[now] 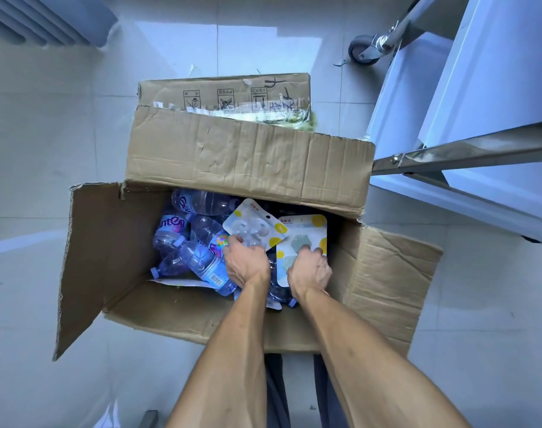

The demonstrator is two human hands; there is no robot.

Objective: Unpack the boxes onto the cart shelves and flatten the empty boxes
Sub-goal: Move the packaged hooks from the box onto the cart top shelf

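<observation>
Pale floor tiles (31, 168); left hand (247, 263) and right hand (310, 270) each pinch light, stiff, slippery blister cards (303, 239), edge-held, at three o'clock of plastic water bottles (198, 239).

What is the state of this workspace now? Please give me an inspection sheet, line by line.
Surface: pale tiled floor.
Job's things: open cardboard box holding water bottles; cart to the right.
Clutter: second cardboard box behind it.
Grippers: left hand holds a blister pack; right hand holds a card pack.
Cables: nothing seen.
Surroundings: cart wheel, slatted unit top left.
</observation>
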